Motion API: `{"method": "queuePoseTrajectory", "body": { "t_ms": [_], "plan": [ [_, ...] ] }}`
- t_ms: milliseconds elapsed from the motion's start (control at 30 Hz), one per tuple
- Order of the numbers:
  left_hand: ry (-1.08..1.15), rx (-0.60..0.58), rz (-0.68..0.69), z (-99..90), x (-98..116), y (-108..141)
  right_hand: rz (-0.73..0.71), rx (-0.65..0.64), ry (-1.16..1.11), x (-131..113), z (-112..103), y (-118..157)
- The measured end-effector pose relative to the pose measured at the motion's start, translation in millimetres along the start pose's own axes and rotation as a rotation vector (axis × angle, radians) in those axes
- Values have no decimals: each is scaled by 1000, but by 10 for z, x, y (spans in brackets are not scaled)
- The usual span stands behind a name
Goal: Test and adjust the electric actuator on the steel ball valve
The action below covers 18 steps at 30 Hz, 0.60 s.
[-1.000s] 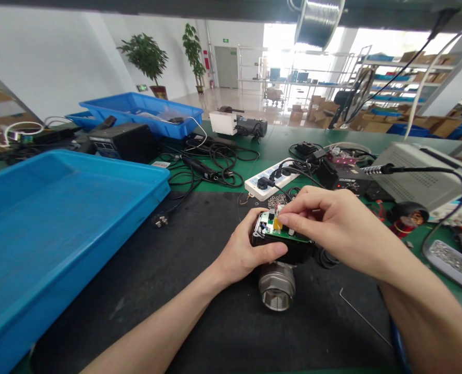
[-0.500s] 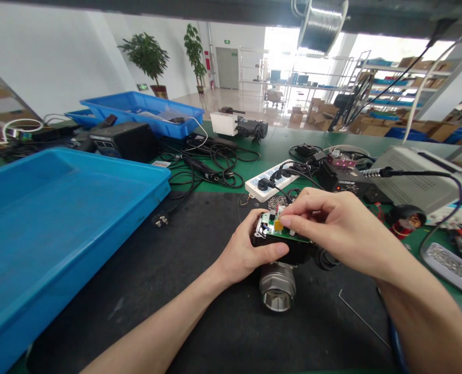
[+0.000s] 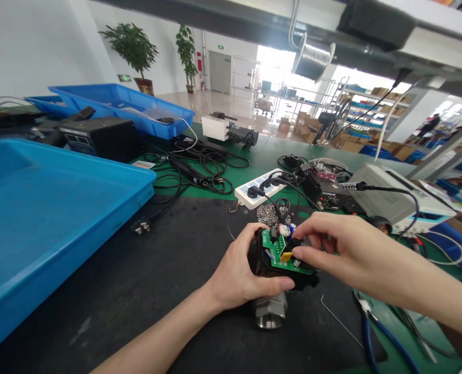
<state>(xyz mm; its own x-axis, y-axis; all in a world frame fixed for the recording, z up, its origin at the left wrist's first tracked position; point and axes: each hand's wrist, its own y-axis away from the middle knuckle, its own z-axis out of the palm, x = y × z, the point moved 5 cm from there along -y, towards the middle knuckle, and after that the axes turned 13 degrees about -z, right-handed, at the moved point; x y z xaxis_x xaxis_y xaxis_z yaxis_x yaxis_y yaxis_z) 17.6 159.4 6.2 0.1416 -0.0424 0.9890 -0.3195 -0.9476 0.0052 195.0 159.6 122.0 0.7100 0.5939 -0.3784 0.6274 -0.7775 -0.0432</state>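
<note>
My left hand (image 3: 241, 270) is wrapped round the black housing (image 3: 260, 262) of a valve actuator, thumb along its near side. A green circuit board (image 3: 272, 244) sits on top of the housing, with a yellow component (image 3: 286, 256) and blue and white parts near its far edge. Below the housing a hexagonal metal valve body (image 3: 270, 311) shows its threaded opening towards me. My right hand (image 3: 332, 241) reaches over the board from the right, thumb and forefinger closed about a small black part (image 3: 293, 243), mostly hidden by the fingertips.
A large blue tray (image 3: 67, 182) stands at left. Behind the work are a white power strip (image 3: 256, 187), loose metal nuts or washers (image 3: 267, 214) and tangled cables. To the right lie a hex key (image 3: 342, 322) and blue-handled pliers (image 3: 367, 322); a soldering iron (image 3: 355, 186) is further back.
The view has shifted, bringing the pliers into sight. The housing is tilted so more of the board's top shows. My right fingers have moved from beside the yellow component to the black part behind it.
</note>
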Motion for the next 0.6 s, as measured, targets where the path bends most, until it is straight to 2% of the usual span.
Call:
{"method": "queuePoseTrajectory", "body": {
  "t_ms": [333,500,600],
  "plan": [
    [-165,46,77,26,79,38,16,-196,180,-115,-24,-14],
    [-194,42,110,63,77,68,69,-212,305,-183,-8,42],
    [-209,42,125,73,68,81,117,-217,278,-208,48,62]
  ]
}}
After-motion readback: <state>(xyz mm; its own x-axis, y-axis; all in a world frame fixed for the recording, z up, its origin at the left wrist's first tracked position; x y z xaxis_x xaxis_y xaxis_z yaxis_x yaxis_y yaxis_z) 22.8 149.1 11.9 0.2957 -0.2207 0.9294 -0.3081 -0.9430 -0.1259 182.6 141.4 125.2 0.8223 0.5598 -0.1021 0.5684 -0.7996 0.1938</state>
